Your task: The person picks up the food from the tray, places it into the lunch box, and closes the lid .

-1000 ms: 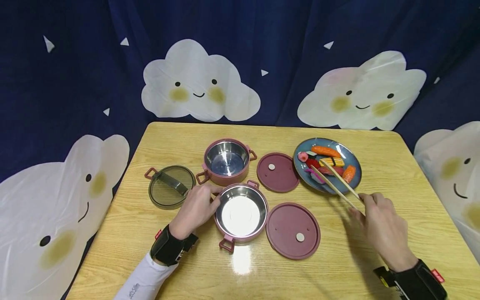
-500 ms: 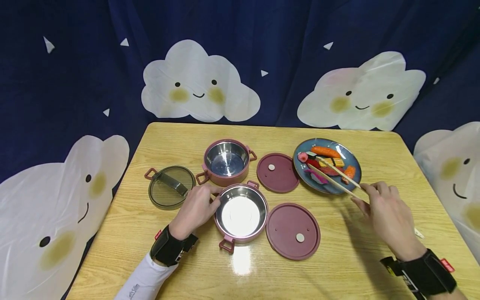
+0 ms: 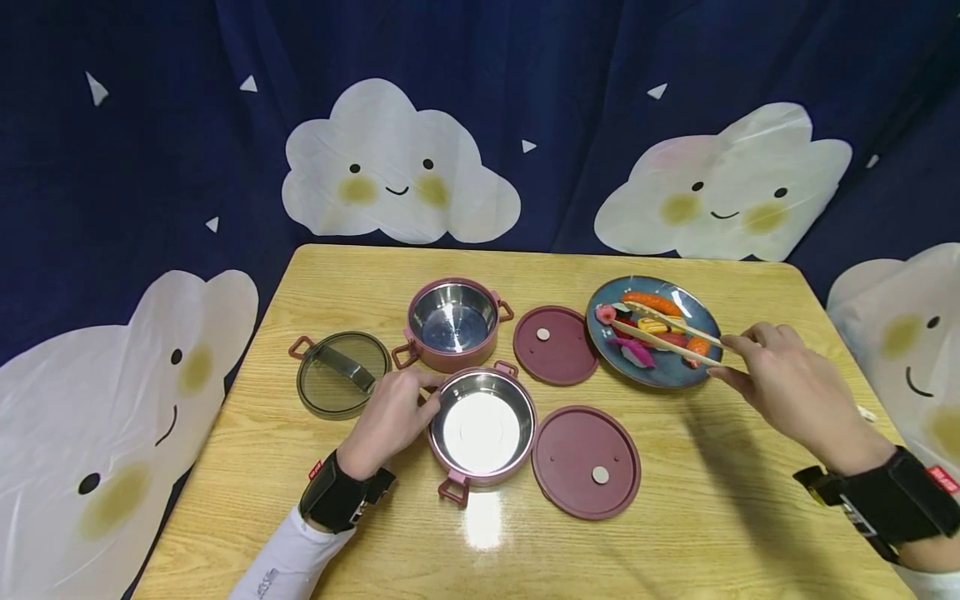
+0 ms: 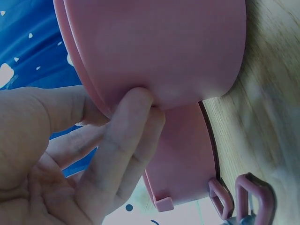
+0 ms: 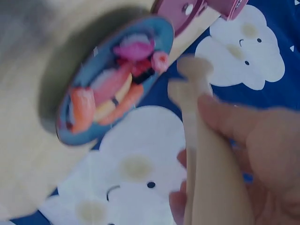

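Observation:
My left hand (image 3: 390,417) pinches the rim of the nearer pink pot (image 3: 483,429) at its left side. In the left wrist view, fingertips press the pot's outer wall (image 4: 154,47) while the thumb goes behind the rim. On the right, my right hand (image 3: 798,387) grips wooden tongs (image 3: 667,343), thumb and fingers on opposite arms. The tong tips are spread over a blue plate (image 3: 705,315) of sushi pieces. A yellow piece (image 3: 654,326) lies between the arms as seen from above; whether they touch it I cannot tell. Motion blurs the tongs (image 5: 218,183) in the right wrist view.
A second pink pot (image 3: 453,354) stands just behind the first. Two dark pink lids (image 3: 555,346) lie between pots and plate, one nearer (image 3: 577,454). A smoky see-through lid (image 3: 330,392) with a handle lies at left. Behind the table hangs a blue cloud-patterned curtain (image 3: 555,100).
My right hand has moved right and away from me, swinging the tongs flatter, with their tips shifting left across the plate. The left hand and pots have stayed put.

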Available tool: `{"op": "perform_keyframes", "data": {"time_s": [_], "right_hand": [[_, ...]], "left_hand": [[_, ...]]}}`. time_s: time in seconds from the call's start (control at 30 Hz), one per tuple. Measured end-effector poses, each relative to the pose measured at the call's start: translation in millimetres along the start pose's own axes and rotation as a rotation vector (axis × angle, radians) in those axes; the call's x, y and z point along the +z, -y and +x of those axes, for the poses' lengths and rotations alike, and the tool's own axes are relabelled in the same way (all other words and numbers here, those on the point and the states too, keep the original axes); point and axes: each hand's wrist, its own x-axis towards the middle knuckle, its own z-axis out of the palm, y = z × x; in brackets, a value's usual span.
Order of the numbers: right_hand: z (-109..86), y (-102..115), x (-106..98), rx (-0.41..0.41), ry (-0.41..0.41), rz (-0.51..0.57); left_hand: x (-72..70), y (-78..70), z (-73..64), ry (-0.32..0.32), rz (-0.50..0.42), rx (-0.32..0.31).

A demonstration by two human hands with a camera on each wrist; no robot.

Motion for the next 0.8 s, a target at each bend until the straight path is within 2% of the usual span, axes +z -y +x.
{"op": "perform_keyframes", "data": {"time_s": [0.13, 0.37, 0.57, 0.8], "right_hand": [[13.2, -10.5, -5.3, -0.081, 0.035, -0.026], [34.5, -25.1, -12.5, -0.167, 0.143, -0.041], [53.8, -34.0, -13.9, -0.179, 0.223, -0.057], [76.2, -40.8, -9.1, -0.194, 0.269, -0.071]], "left_hand": [[0.0, 0.5, 0.0, 0.003, 0.0, 0.001], [-0.7, 1.1, 0.1, 0.006, -0.002, 0.006], [-1.7, 0.5, -0.4, 0.011, -0.008, 0.004], [-2.2, 1.2, -0.6, 0.01, 0.009, -0.002]]}}
